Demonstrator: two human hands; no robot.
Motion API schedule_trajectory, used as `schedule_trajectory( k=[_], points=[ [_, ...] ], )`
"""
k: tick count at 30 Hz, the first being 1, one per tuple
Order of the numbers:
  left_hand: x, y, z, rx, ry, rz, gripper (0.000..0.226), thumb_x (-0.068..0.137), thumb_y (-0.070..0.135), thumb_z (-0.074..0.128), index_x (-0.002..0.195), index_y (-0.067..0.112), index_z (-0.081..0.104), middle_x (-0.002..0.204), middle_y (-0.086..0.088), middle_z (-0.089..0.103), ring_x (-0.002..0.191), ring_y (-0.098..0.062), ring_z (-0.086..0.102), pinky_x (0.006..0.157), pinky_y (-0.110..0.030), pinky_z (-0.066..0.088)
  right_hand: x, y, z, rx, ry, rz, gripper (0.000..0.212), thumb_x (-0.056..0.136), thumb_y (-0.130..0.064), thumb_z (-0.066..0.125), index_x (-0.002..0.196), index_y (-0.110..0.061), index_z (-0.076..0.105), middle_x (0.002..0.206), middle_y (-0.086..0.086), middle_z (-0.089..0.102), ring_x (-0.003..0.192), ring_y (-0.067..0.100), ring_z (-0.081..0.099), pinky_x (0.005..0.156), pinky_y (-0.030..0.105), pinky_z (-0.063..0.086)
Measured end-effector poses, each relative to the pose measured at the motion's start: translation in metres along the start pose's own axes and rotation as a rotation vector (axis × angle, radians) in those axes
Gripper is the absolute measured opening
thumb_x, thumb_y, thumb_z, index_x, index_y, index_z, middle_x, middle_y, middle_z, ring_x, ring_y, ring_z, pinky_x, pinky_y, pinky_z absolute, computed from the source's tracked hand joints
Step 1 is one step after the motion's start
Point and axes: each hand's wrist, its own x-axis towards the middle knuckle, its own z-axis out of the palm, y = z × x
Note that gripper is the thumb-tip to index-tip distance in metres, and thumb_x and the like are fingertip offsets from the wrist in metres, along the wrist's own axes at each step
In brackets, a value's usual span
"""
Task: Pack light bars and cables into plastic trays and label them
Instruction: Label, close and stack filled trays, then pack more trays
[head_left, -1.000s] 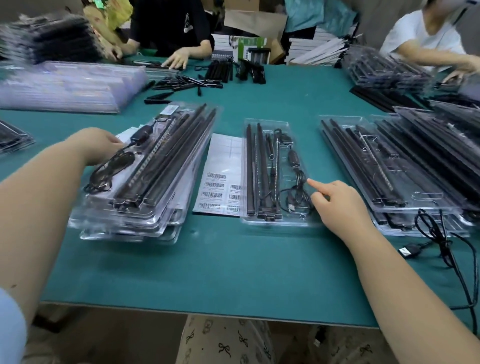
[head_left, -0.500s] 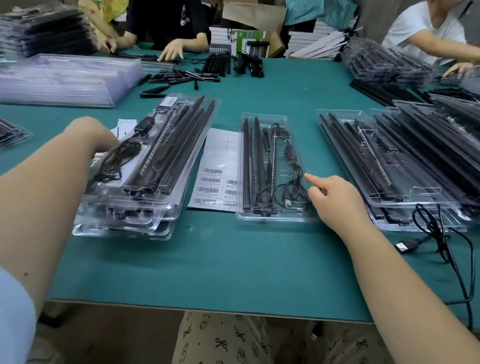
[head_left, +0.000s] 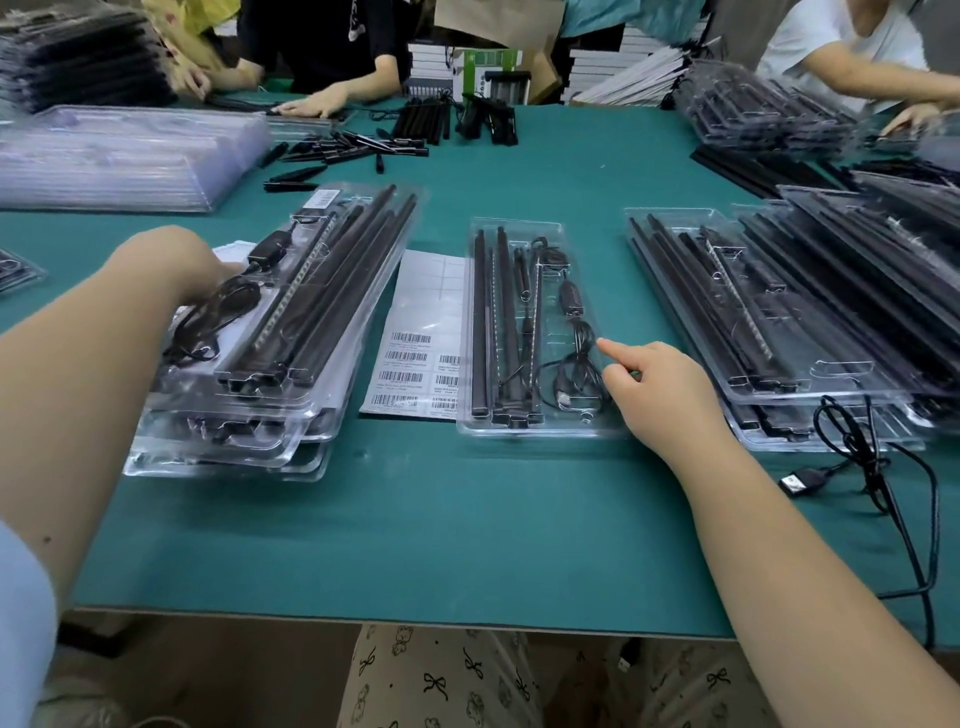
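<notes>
Now tray (head_left: 519, 332) btwn hands, R hand (head_left: 657, 387) touching.

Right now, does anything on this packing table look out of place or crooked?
Yes. A loose black USB cable lies outside any tray, trailing over the table's near edge. The left stack of packed trays sits askew, its layers fanned out and angled against the straight center tray.

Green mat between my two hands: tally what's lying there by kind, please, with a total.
Stack of packed trays: 1
Single packed tray: 1
Barcode label sheet: 1
Part-hidden white sheet by the left hand: 1
Total: 4
</notes>
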Motion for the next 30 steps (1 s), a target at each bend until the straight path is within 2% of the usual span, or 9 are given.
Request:
schedule_trajectory(
  k=[6, 8, 11, 14, 19, 23, 25, 27, 30],
  points=[
    [0.006, -0.001, 0.001, -0.069, 0.085, -0.118, 0.031, 0.088, 0.022, 0.064, 0.066, 0.003, 0.051, 0.057, -0.01, 0.048, 0.069, -0.032, 0.045, 0.065, -0.031, 0.037, 0.001, 0.0, 0.001, -0.009, 0.0, 0.001, 0.043, 0.091, -0.021, 0.039, 0.129, -0.032, 0.056, 0.086, 0.0, 0.051, 0.091, 0.023, 0.049, 0.073, 0.032, 0.039],
    [0.005, 0.002, -0.003, -0.092, 0.039, -0.145, 0.038, 0.087, 0.013, 0.062, 0.056, 0.005, 0.043, 0.028, 0.0, 0.04, 0.045, -0.026, 0.049, 0.043, -0.02, 0.036, 0.001, 0.0, 0.001, -0.004, 0.003, 0.004, 0.043, 0.091, -0.021, 0.039, 0.129, -0.032, 0.057, 0.085, 0.0, 0.051, 0.09, 0.022, 0.049, 0.072, 0.031, 0.038],
    [0.005, 0.002, -0.003, -0.29, -0.063, -0.198, 0.031, 0.086, 0.002, 0.059, 0.06, 0.003, 0.043, 0.034, -0.008, 0.047, 0.021, -0.014, 0.043, 0.018, -0.013, 0.019, 0.001, 0.001, 0.001, 0.008, -0.002, 0.007, 0.043, 0.091, -0.021, 0.039, 0.129, -0.032, 0.056, 0.077, -0.004, 0.047, 0.085, 0.021, 0.047, 0.066, 0.03, 0.035],
    [0.012, -0.007, 0.002, -0.596, -0.151, -0.313, 0.025, 0.091, -0.001, 0.051, 0.07, 0.005, 0.039, 0.066, -0.009, 0.042, 0.039, -0.017, 0.049, 0.022, -0.011, 0.027, 0.001, 0.002, 0.0, 0.017, -0.011, 0.008, 0.044, 0.09, -0.021, 0.039, 0.129, -0.032, 0.056, 0.069, -0.003, 0.044, 0.077, 0.019, 0.043, 0.057, 0.029, 0.031],
    [0.008, -0.011, 0.006, -0.881, -0.049, -0.334, 0.022, 0.09, 0.022, 0.064, 0.082, 0.009, 0.049, 0.074, -0.003, 0.046, 0.058, -0.014, 0.043, 0.03, -0.015, 0.037, 0.0, 0.0, -0.001, 0.023, -0.017, 0.017, 0.044, 0.091, -0.021, 0.039, 0.129, -0.032, 0.056, 0.071, -0.002, 0.046, 0.077, 0.019, 0.045, 0.06, 0.03, 0.032],
    [0.004, -0.009, 0.004, -0.914, 0.005, -0.284, 0.024, 0.093, 0.018, 0.061, 0.11, 0.001, 0.056, 0.085, -0.01, 0.056, 0.039, -0.012, 0.055, 0.032, -0.015, 0.04, 0.0, 0.0, -0.001, 0.027, -0.021, 0.025, 0.043, 0.091, -0.021, 0.039, 0.129, -0.032, 0.056, 0.074, -0.003, 0.046, 0.08, 0.02, 0.045, 0.063, 0.03, 0.032],
    [0.002, -0.011, -0.001, -0.848, 0.071, -0.277, 0.011, 0.093, 0.019, 0.059, 0.096, 0.009, 0.059, 0.08, -0.009, 0.063, 0.028, -0.001, 0.049, 0.033, -0.011, 0.041, -0.001, -0.001, -0.001, 0.028, -0.024, 0.024, 0.044, 0.091, -0.021, 0.038, 0.129, -0.032, 0.056, 0.075, -0.001, 0.048, 0.081, 0.021, 0.045, 0.064, 0.029, 0.033],
    [-0.002, -0.009, -0.011, -0.818, 0.246, -0.269, 0.013, 0.087, 0.024, 0.064, 0.077, 0.024, 0.057, 0.06, 0.001, 0.061, 0.041, -0.001, 0.056, 0.055, -0.017, 0.053, -0.001, 0.0, -0.001, 0.036, -0.021, 0.021, 0.044, 0.091, -0.021, 0.038, 0.13, -0.032, 0.055, 0.082, 0.001, 0.051, 0.085, 0.023, 0.048, 0.066, 0.03, 0.035],
    [-0.015, 0.009, -0.035, -0.949, 0.487, -0.167, 0.012, 0.076, 0.022, 0.071, 0.088, 0.02, 0.069, 0.082, 0.002, 0.063, 0.08, -0.014, 0.059, 0.088, -0.036, 0.054, 0.0, 0.001, 0.0, 0.042, -0.015, 0.009, 0.044, 0.091, -0.02, 0.039, 0.13, -0.032, 0.055, 0.079, 0.002, 0.051, 0.079, 0.021, 0.047, 0.062, 0.03, 0.035]
  ],
)
